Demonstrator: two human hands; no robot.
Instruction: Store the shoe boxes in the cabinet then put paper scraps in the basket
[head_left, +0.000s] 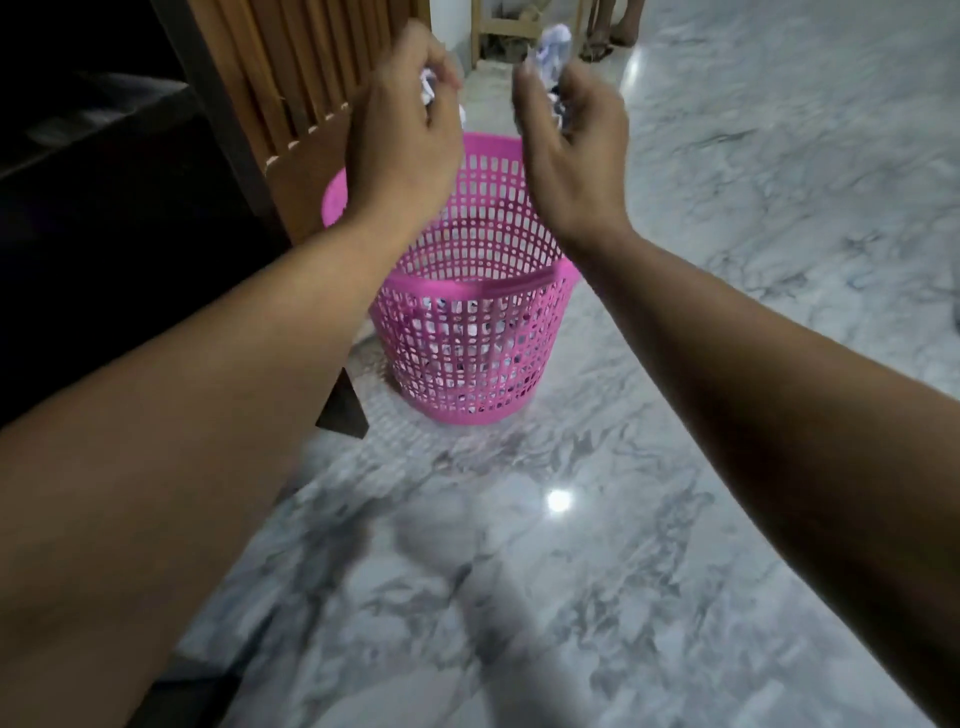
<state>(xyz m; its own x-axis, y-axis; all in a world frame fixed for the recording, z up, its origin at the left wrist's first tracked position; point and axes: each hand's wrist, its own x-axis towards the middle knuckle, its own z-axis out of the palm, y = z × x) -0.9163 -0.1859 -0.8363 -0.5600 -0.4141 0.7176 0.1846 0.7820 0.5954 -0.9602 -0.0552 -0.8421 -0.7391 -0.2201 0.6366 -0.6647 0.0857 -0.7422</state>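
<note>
A pink mesh basket (467, 332) stands on the marble floor in the middle of the head view, with several white paper scraps showing through its lower wall. My left hand (405, 130) is raised above the basket's far rim, its fingers curled round a crumpled white paper scrap (427, 85). Beside it my right hand (571, 140) is also above the rim and grips a crumpled white and dark paper scrap (551, 57) that sticks up past the fingers. No shoe box or cabinet interior is in view.
A wooden slatted panel (306, 67) and dark furniture (104, 208) stand to the left, close to the basket. Grey marble floor (727, 260) spreads to the right and front. A wooden stool leg (480, 31) and a person's feet (608, 44) are at the far back.
</note>
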